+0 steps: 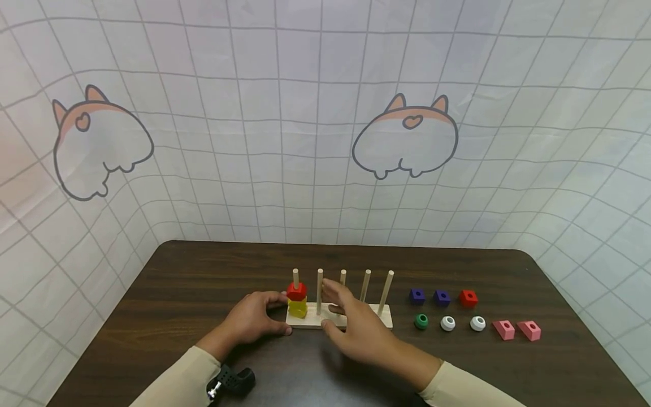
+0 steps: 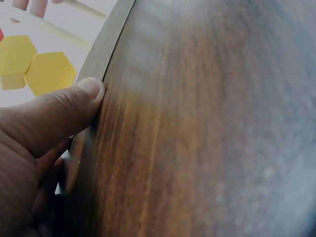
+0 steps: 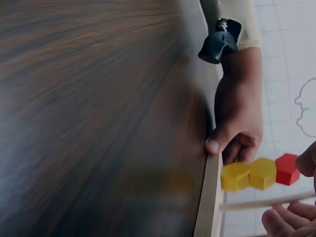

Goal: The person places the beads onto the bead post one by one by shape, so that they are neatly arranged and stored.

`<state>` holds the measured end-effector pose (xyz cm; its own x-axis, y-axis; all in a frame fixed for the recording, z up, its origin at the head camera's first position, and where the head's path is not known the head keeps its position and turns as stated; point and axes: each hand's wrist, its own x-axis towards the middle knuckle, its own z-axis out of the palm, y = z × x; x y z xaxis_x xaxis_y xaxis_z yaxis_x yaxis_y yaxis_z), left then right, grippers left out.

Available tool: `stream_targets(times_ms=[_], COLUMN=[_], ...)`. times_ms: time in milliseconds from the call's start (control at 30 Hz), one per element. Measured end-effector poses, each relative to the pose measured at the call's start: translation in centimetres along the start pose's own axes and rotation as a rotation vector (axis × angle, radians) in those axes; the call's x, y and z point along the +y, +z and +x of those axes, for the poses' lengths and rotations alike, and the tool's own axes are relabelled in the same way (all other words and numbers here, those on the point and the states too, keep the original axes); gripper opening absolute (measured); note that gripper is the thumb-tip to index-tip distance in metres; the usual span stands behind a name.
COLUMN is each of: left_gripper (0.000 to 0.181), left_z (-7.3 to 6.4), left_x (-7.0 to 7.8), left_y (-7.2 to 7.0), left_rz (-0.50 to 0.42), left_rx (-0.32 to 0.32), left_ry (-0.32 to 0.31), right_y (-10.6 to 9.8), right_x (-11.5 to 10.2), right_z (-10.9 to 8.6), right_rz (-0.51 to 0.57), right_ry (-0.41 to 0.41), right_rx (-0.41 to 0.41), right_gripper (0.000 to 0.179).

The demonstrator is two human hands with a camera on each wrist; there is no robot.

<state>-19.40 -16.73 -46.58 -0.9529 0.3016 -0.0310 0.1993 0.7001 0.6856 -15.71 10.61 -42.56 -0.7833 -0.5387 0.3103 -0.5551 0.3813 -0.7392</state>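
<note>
A wooden peg board with several upright pegs lies on the table. On its leftmost peg two yellow hexagonal blocks are stacked, with a red hexagonal block on top. My left hand grips the board's left end, its thumb pressed at the front edge and its fingers round the far side. Over the middle of the board hovers my right hand, fingers apart and nothing seen between them. Its fingertips appear beside the peg next to the stack.
Right of the board, two purple blocks and a red block form a back row. In front lie a green bead, two white beads and two pink blocks. A patterned white curtain surrounds the dark table.
</note>
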Motion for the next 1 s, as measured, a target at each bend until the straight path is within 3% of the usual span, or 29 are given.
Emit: stream_targets(times_ms=[233, 567, 1000], left_gripper=[0.062, 0.063, 0.063], left_z=[0.1, 0.1, 0.0], left_x=[0.0, 0.1, 0.0], left_y=[0.0, 0.0, 0.0], left_rz=[0.025, 0.013, 0.006], left_rx=[0.010, 0.004, -0.001], left_ry=[-0.012, -0.016, 0.000], right_y=[-2.3, -6.7, -12.1], right_x=[1.4, 4.7, 8.4], right_z=[-1.9, -5.5, -9.3], right_rz=[-0.058, -0.306, -0.481], right_ry=[-0.030, -0.088, 0.064], right_rx=[-0.022, 0.115, 0.139], right_gripper=[0.046, 0.033, 0.035])
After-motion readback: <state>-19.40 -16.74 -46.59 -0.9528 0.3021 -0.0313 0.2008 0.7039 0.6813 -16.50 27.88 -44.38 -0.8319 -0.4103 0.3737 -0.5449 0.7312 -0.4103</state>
